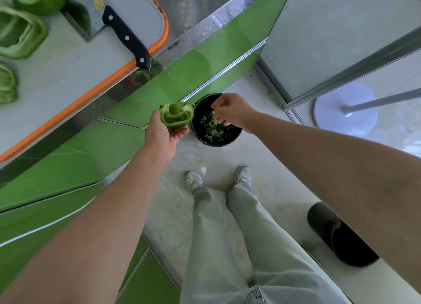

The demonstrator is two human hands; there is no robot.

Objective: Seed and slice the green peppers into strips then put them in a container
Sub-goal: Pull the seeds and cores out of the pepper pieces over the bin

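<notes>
While the left hand [164, 137] gripped a hollowed green pepper [176, 115], the right hand [230, 112] (contents unclear) hung over a round black bin [237, 133]: seeding, seemingly; slicing next.

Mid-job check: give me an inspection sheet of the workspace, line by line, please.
Surface: cutting board with orange rim.
Job's things: pepper half held beside the black bin; cut peppers and cleaver lying on the board.
Clutter: black bin on the floor holds pepper scraps; second bin nearby.
Hands: left hand grips the pepper half; right hand over the bin, fingers curled, grasp unclear.
Cables: nothing seen.
Surroundings: green cabinet fronts, tiled floor, white stand base.
</notes>
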